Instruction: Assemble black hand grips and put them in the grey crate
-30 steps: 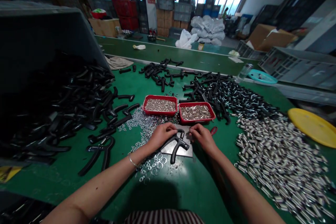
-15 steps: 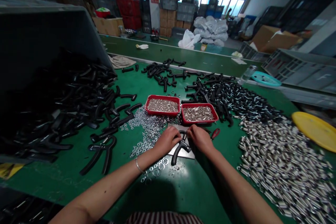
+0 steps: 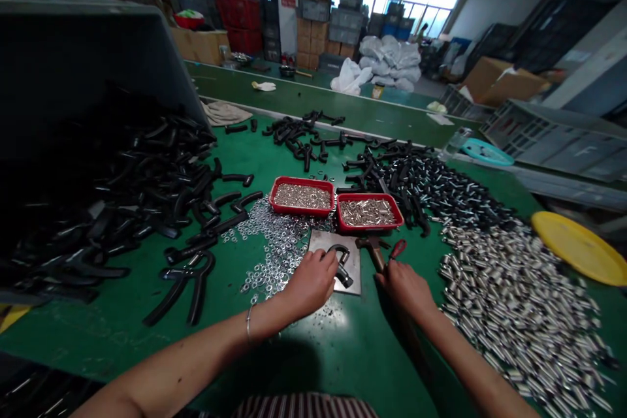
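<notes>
My left hand is closed on a black hook-shaped part, held against a flat metal plate. My fingers hide much of this part. To the right, my right hand is wrapped round the handle of a hammer, whose head lies beside the plate's right edge. A tool with a red handle lies just beyond that hand. Loose silver washers are spread left of the plate. Two red trays, a left one and a right one, stand behind the plate, holding small metal pieces.
A big grey bin on the left spills black handles. One assembled black hand grip lies nearer me. Silver cylinders are heaped at right, with black parts and screws behind them and a yellow lid alongside.
My right hand has left the black part and moved right onto the hammer handle. My left hand has shifted and now covers more of the black part on the plate.
</notes>
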The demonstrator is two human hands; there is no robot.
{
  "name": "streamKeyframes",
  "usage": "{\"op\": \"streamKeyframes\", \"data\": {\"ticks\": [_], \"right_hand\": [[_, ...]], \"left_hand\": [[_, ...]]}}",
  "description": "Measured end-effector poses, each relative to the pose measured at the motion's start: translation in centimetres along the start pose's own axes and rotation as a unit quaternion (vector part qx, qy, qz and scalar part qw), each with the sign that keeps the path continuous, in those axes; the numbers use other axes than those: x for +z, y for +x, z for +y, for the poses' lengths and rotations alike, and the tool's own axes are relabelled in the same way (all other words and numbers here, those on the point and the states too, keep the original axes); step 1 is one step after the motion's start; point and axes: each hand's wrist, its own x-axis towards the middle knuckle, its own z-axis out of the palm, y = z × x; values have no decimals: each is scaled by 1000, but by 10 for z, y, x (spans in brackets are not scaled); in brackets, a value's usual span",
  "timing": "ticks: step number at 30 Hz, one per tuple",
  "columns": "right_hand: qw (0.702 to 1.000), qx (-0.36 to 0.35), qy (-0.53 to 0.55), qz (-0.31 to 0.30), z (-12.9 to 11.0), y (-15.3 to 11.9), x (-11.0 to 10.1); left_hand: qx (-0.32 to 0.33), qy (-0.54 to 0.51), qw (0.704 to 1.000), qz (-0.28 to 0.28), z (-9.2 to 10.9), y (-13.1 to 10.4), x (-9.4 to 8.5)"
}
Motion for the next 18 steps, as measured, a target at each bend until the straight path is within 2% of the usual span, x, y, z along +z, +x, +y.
{"op": "streamKeyframes", "data": {"ticks": [2,4,6,8,12,15,18], "right_hand": [[996,9,83,9,9,-8,9],[980,4,193,54,12,-14,11],[954,-31,277,110,9,-20,7],[940,-76,302,141,4,-25,-1],[947,-109,283,103,2,-34,-14],[939,-47,333,70,12,-45,-10],[908,25,418,-1,29,-62,0]], "left_hand": [[22,5,1000,-7,-3,4,3],[41,29,999,-7,-6,7,8],[49,49,998,-8,-6,8,13],[45,52,998,-10,-4,5,17],[-10,25,1000,9,4,0,14],[-42,-30,999,13,6,3,1],[-69,-160,985,0,-6,11,-16]]}}
